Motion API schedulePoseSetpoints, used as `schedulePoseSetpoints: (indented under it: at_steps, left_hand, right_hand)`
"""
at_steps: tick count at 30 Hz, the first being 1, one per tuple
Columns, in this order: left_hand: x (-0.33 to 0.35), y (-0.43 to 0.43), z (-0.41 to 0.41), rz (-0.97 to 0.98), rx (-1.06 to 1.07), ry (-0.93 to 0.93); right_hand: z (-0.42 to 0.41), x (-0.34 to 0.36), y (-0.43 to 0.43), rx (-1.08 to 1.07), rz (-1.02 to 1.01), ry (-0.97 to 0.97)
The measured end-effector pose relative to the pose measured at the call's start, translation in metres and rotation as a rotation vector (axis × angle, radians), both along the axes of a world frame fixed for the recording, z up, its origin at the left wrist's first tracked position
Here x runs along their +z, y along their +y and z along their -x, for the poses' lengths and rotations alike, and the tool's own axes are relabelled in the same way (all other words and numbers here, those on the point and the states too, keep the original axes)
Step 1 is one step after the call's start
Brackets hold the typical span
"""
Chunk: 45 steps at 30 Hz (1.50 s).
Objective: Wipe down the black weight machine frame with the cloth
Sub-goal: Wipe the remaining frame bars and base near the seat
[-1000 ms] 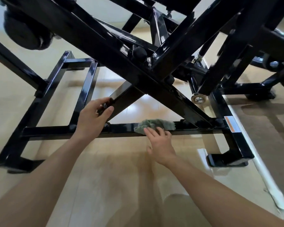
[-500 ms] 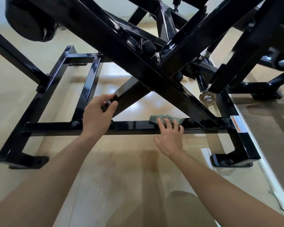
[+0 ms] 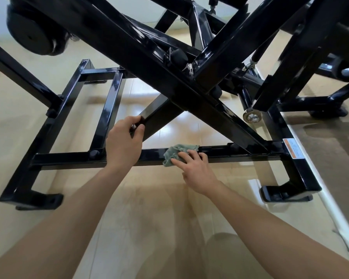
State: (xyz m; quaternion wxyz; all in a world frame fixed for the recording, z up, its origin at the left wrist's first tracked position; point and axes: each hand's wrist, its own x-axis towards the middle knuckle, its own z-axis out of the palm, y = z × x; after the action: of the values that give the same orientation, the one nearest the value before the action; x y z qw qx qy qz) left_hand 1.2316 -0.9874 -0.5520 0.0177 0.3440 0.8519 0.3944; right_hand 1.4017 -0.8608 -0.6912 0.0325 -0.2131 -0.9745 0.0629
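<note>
The right hand (image 3: 195, 170), fingers flat, presses the green cloth (image 3: 174, 153) onto the low crossbar (image 3: 69, 158) of the black weight machine frame (image 3: 129, 47), while the left hand (image 3: 123, 143) grips a diagonal brace (image 3: 159, 115) for support. Even pressure and long strokes along the whole bar, cloth wrapped over its front edge, should clean it best
</note>
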Motion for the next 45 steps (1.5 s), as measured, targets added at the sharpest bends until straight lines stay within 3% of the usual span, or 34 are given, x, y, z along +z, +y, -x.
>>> schedulePoseSetpoints:
  at_steps: [6, 11, 20, 28, 39, 42, 45]
  left_hand:
    - [0.003, 0.002, -0.001, 0.017, 0.007, 0.003]
    - [0.004, 0.002, -0.001, 0.013, 0.011, -0.004]
    - [0.003, -0.007, 0.004, -0.033, 0.006, -0.067]
    - [0.0, -0.008, 0.005, -0.069, 0.036, -0.078]
    - [-0.012, -0.002, -0.005, -0.077, 0.083, -0.042]
    - [-0.014, 0.009, -0.018, -0.107, 0.137, -0.058]
    - [-0.01, 0.021, -0.038, -0.123, 0.226, -0.109]
  right_hand:
    - [-0.035, -0.016, 0.026, -0.123, -0.175, 0.168]
    - [-0.039, -0.016, 0.047, -0.231, -0.071, 0.307]
    - [0.029, -0.027, 0.014, -0.066, 0.113, 0.404]
    - [0.089, -0.034, -0.031, -0.001, 0.111, 0.481]
    - [-0.008, -0.04, 0.022, -0.119, -0.084, 0.531]
    - [-0.037, -0.034, 0.019, -0.317, 0.077, 0.491]
    - [-0.056, -0.034, 0.009, -0.716, 0.473, 0.499]
